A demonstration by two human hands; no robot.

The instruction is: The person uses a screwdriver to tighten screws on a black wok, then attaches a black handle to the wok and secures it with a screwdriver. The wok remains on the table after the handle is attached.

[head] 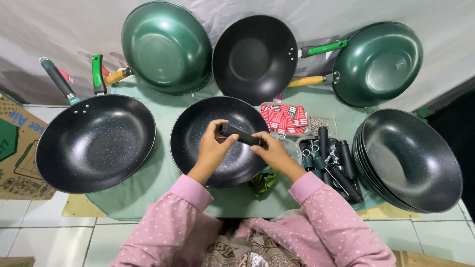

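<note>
The green-covered table [163, 190] fills most of the frame, and pans crowd it. At the right edge sits a stack of black speckled woks [413, 160]; at the left, a single black wok with a handle [94, 143] already fitted. Along the top stand three more, leaning against the grey backdrop: a green pan upper left [166, 47], a black one at top centre [255, 57], a green one upper right [378, 62].

In the middle, just under my hands, lies the handleless black wok [217, 141]. To its right a tray of spare black handles [331, 165], and above that a packet of red-and-white pieces [284, 118] beside a small bag of screws [321, 123].

My left hand [213, 148] and right hand [272, 153] both clasp one black handle [240, 134], held level over the wok's bowl, one hand wrapped at each end. Fingers are closed on it, thumbs on top.

To do this well, I judge I should keep the handle steady with my left and let the right do the turning or checking, keep it low over the bowl so any loose part drops inside, and feel that the open end is clean before it meets the pan's bracket.
</note>
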